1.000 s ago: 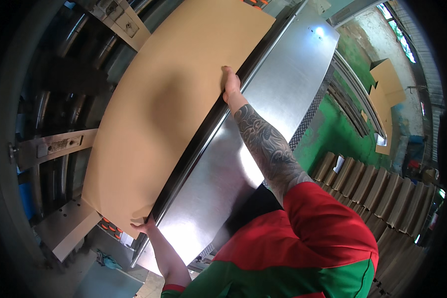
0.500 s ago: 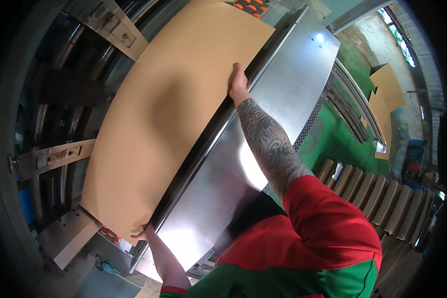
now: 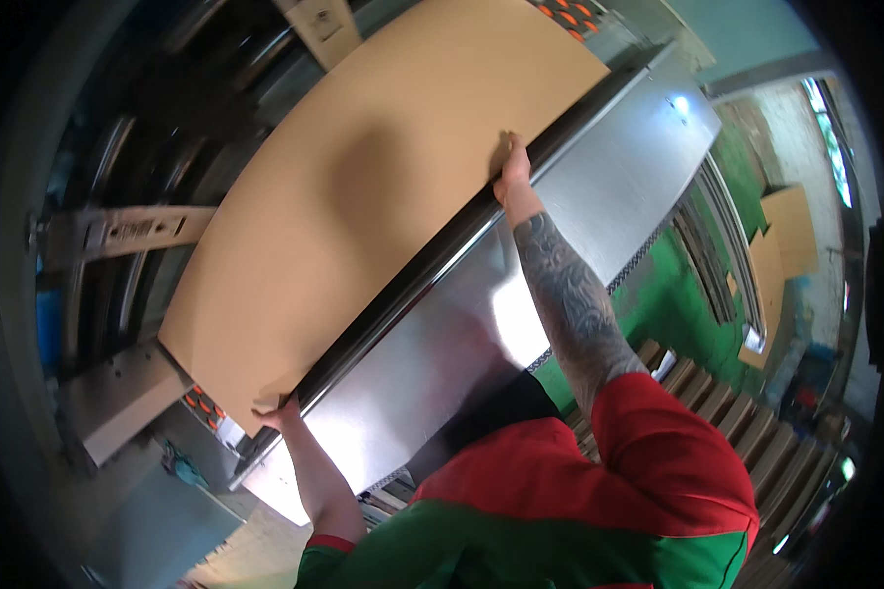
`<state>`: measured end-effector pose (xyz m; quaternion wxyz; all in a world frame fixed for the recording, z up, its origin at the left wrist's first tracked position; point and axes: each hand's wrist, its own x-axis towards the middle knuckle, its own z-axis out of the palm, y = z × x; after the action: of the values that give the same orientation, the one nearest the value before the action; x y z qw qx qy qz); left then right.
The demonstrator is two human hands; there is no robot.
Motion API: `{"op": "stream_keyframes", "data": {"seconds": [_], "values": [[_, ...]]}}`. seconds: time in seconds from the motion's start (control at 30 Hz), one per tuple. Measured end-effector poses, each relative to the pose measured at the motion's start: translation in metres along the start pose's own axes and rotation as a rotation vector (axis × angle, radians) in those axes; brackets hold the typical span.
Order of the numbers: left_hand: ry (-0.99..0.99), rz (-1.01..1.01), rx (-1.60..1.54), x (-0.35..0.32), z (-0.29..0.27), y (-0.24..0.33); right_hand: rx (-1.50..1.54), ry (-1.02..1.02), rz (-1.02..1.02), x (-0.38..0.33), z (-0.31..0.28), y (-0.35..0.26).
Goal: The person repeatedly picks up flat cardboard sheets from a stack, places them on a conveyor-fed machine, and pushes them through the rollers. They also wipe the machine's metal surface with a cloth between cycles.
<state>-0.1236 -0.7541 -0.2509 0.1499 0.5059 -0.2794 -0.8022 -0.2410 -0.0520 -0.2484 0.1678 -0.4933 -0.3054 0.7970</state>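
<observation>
A large tan cardboard sheet (image 3: pixel 295 226) lies slanting across the machine, its near long edge along a dark rounded bar (image 3: pixel 413 285). My left hand (image 3: pixel 283 413) is at the sheet's near left corner, closed on the edge with a digit stretched over the top face. Farther along the same edge, my right hand (image 3: pixel 512 172) grips the board, thumb side up. Part of the fingers of each hand is hidden at the edge. A shiny metal apron (image 3: pixel 599 196) slopes between the bar and my body, under my right forearm.
Metal arms (image 3: pixel 138 228) and dark rollers stand beyond the sheet. Orange wheels (image 3: pixel 570 14) show past its far right end. Stacked corrugated board (image 3: pixel 727 412) is at the lower right, by a green floor (image 3: pixel 658 294). More cardboard pieces (image 3: pixel 791 236) lean by the wall.
The whole view has turned clockwise, so the sheet and machine appear tilted differently. Both hands stay on the same edge, with no clear shift of the sheet against the machine.
</observation>
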Motion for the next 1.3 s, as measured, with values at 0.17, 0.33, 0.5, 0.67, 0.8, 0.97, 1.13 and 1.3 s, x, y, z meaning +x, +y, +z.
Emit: {"op": "stream_keyframes", "data": {"seconds": [0.17,0.33,0.5,0.67,0.8,0.97,1.13,1.3], "values": [[-0.213,-0.054,-0.034,-0.044,0.012,-0.019,-0.100,0.104,0.210,-0.078,0.020,0.058],[0.179,-0.016,-0.238,-0.022,0.025,-0.028,0.272,0.020,0.077,-0.089,0.035,0.097],[-0.047,0.013,-0.089,-0.006,0.011,-0.038,0.111,-0.059,0.106,-0.073,0.026,0.103],[-0.015,-0.012,-0.059,-0.028,0.021,-0.032,0.150,-0.083,0.158,-0.088,0.025,0.099],[-0.083,-0.051,-0.067,-0.056,0.030,-0.034,0.034,-0.058,0.127,-0.116,0.033,0.109],[-0.213,-0.078,0.054,-0.058,0.029,-0.048,-0.002,-0.340,0.195,-0.133,0.034,0.116],[-0.305,-0.219,0.108,-0.065,0.010,-0.026,-0.166,-0.297,0.283,-0.139,0.008,0.090],[-0.499,-0.048,0.644,-0.126,-0.043,0.034,-0.894,-0.572,-0.204,-0.203,-0.042,0.090]]}}
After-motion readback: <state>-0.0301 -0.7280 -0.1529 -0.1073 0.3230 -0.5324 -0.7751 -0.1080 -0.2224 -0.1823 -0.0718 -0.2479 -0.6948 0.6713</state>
